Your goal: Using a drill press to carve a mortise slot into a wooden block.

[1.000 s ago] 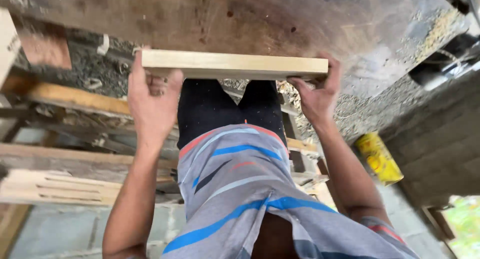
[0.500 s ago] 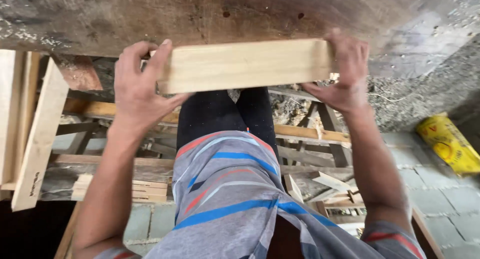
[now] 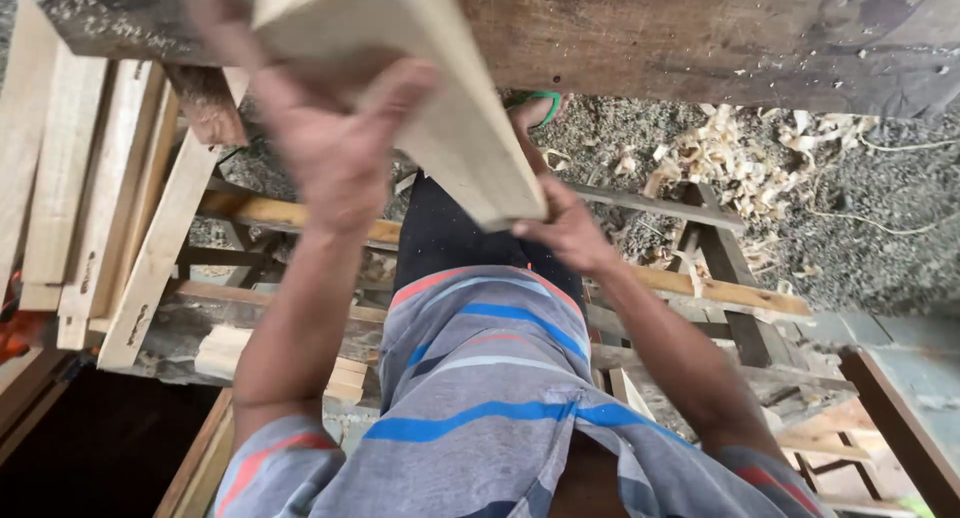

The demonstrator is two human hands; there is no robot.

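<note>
- The pale wooden board (image 3: 420,88) is no longer lying level across the view as it was half a second ago; it is now slanting from the upper left down toward the centre, its upper end blurred.
- The left hand (image 3: 330,148) is wrapping closed around the board's upper part, thumb over the near face, where before it was gripping the board's left end.
- The right hand (image 3: 565,228) is closing on the board's lower corner, and is now sitting lower and nearer the body than before.
- The board is being held in the air below the near edge of the dark workbench (image 3: 700,38), apart from it.
- Pale planks (image 3: 80,178) are leaning at the left, crowding that side.
- A timber frame (image 3: 720,288) is running across below the hands, close under the right forearm.
- Wood shavings (image 3: 730,148) are lying on the gravel ground at the upper right, where room is open.
</note>
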